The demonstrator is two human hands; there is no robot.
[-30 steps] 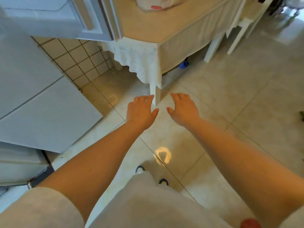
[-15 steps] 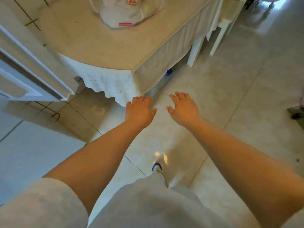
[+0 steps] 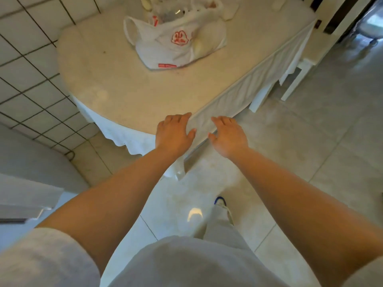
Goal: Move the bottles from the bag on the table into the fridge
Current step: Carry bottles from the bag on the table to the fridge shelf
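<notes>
A white plastic bag (image 3: 176, 44) with a red logo lies on the beige table (image 3: 128, 90), toward its far side. Its mouth gapes open and pale shapes show through the plastic, but I cannot make out separate bottles. My left hand (image 3: 174, 134) and my right hand (image 3: 229, 135) are stretched forward side by side at the table's near edge, palms down, fingers relaxed, holding nothing. Both are well short of the bag. The white fridge door (image 3: 24, 193) shows at the left edge.
A white cloth (image 3: 238, 100) hangs over the table's edge. A tiled wall (image 3: 31, 69) rises behind the table at left. White chair legs (image 3: 294, 83) stand at the far right. The pale tiled floor (image 3: 310, 152) spreads to the right; my foot (image 3: 221, 204) is below.
The view has swung up from the fridge and floor toward the table, bringing the bag fully into sight. Both empty hands stay outstretched and now reach the table's near edge.
</notes>
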